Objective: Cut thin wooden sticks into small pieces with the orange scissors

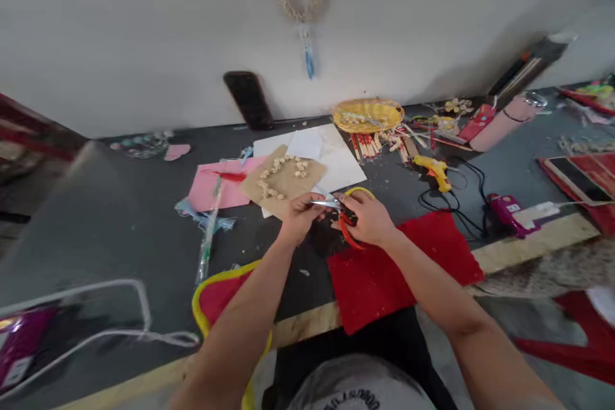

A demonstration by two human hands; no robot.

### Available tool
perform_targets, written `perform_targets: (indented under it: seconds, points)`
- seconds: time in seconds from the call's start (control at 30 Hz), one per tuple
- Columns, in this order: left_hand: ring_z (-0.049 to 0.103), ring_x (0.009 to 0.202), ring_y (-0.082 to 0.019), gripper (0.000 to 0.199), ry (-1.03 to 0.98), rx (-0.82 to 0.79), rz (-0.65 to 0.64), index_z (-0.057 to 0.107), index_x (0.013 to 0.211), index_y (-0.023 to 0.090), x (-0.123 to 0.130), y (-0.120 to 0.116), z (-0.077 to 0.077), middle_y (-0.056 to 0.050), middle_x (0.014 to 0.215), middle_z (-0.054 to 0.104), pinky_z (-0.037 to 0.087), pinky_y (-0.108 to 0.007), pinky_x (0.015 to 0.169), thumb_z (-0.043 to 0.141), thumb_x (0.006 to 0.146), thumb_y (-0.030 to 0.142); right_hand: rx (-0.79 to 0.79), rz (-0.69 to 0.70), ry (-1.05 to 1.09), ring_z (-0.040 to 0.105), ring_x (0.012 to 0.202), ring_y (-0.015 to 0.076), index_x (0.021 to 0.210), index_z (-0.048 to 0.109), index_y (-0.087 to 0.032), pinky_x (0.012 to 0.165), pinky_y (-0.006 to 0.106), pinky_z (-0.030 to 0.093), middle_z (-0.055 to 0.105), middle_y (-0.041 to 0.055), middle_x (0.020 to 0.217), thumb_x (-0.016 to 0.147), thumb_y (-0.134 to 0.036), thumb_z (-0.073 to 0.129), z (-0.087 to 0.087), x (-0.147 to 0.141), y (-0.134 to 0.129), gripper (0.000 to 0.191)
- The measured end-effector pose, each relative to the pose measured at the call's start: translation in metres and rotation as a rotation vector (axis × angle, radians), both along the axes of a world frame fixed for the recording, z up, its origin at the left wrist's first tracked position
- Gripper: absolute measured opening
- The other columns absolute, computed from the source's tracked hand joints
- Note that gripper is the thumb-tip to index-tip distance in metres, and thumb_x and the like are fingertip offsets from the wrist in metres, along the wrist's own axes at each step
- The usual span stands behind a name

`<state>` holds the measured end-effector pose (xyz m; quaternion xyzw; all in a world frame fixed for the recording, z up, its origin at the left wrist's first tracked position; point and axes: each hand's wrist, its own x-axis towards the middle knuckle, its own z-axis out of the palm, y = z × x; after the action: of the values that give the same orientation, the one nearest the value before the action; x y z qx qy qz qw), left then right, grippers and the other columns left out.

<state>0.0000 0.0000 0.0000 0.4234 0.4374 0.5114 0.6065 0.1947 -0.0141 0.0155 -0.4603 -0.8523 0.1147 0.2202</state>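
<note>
Reference: clock face laid on the tabletop, centred on the 2 hands, 12 o'clock toward the wall. Viewed from where I stand in the room.

1. Location. The scissors (336, 205) are at the centre, raised between the hands. The brown paper sheet (288, 183), carrying a curved string of off-white knobs (265, 180), lies at 10 o'clock. The red cloth (384, 288) is at 4 o'clock, the yellow glue gun (435, 170) at 2 o'clock, the yellow basket (344, 116) near 1 o'clock.

2. Grip. The right hand (372, 221) is wrapped around the handle end of the scissors. The left hand (298, 216) has its fingers bent beside the blade tips; I cannot tell whether they pinch a small piece or only steady the blade.

3. Handling. Judged by type, the scissors should be light and stiff, with smooth metal that could slip under a fingertip. Take hold at the 2 handle loops, the yellow loop (364, 190) and the orange-red loop (350, 238); keep skin off the cutting edges. The knob string looks light and easily disturbed.

4. Orientation. Blade tips point to 9 o'clock. The long axis runs from 9 o'clock to between 3 and 4 o'clock, handles at the right hand. The loops stand apart, which suggests parted blades, although blur hides the exact opening
</note>
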Motion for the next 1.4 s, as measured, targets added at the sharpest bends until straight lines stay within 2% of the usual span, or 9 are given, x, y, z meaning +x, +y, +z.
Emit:
perform_targets:
  seconds: [0.27,0.47,0.67,0.83,0.93,1.1,1.4]
  points:
    - [0.052,0.045,-0.007,0.026,0.024,-0.012,-0.073,0.069,0.071,0.013,-0.0026,-0.0037,0.0042,-0.002,0.059,0.069,0.041,-0.018,0.045,0.083,0.059,0.032,-0.014,0.047,0.003,0.05,0.111,0.0292,0.135,0.052,-0.017,0.099,0.046,0.043,0.057,0.0137,0.113,0.077,-0.059,0.065,0.0032,0.0021,0.0015,0.073]
    - [0.052,0.045,-0.006,0.029,0.027,-0.013,-0.079,0.069,0.072,0.013,0.0001,-0.0029,0.0052,-0.002,0.058,0.068,0.04,-0.018,0.045,0.084,0.06,0.035,-0.024,0.059,0.001,0.053,0.109,0.0274,0.133,0.053,-0.015,0.097,0.042,0.045,0.059,0.0139,0.112,0.082,-0.058,0.061,0.0048,0.0042,0.003,0.068]
    - [0.053,0.045,-0.008,0.039,-0.04,-0.033,-0.035,0.067,0.076,0.013,0.0055,-0.0041,0.005,-0.003,0.058,0.068,0.041,-0.019,0.046,0.086,0.057,0.041,-0.053,-0.017,-0.063,0.057,0.106,0.0266,0.134,0.053,-0.02,0.091,0.038,0.049,0.061,0.0119,0.112,0.084,-0.058,0.057,0.0094,0.0029,-0.0034,0.063]
    - [0.054,0.048,-0.008,0.036,-0.058,-0.009,-0.018,0.067,0.077,0.013,0.0064,-0.0035,0.0049,-0.002,0.061,0.069,0.04,-0.019,0.047,0.086,0.058,0.037,-0.076,-0.041,-0.033,0.056,0.108,0.0257,0.134,0.053,-0.021,0.092,0.038,0.048,0.062,0.011,0.114,0.085,-0.056,0.057,0.0085,0.002,-0.0042,0.06]
    - [0.053,0.047,-0.007,0.032,-0.009,0.008,-0.006,0.068,0.075,0.013,0.0042,-0.0026,0.0035,-0.002,0.06,0.068,0.04,-0.019,0.047,0.084,0.06,0.036,-0.04,-0.027,-0.009,0.054,0.108,0.0267,0.133,0.054,-0.02,0.094,0.04,0.047,0.06,0.0119,0.112,0.083,-0.056,0.06,0.0062,0.0027,-0.0013,0.062]
    - [0.052,0.046,-0.008,0.026,0.042,0.018,-0.059,0.07,0.073,0.014,0.0016,-0.0021,0.0022,-0.003,0.059,0.068,0.041,-0.02,0.046,0.082,0.061,0.034,-0.009,0.017,-0.015,0.051,0.11,0.0294,0.133,0.053,-0.017,0.098,0.046,0.043,0.057,0.0137,0.112,0.078,-0.058,0.064,0.0026,0.0045,0.0025,0.07]
    - [0.054,0.047,-0.008,0.034,0.004,-0.029,-0.063,0.069,0.075,0.013,0.002,-0.0022,0.0022,-0.003,0.06,0.069,0.042,-0.019,0.046,0.085,0.058,0.038,-0.036,0.041,-0.007,0.054,0.109,0.0268,0.132,0.054,-0.016,0.096,0.041,0.046,0.06,0.0133,0.113,0.081,-0.057,0.062,0.0046,0.0046,0.0028,0.066]
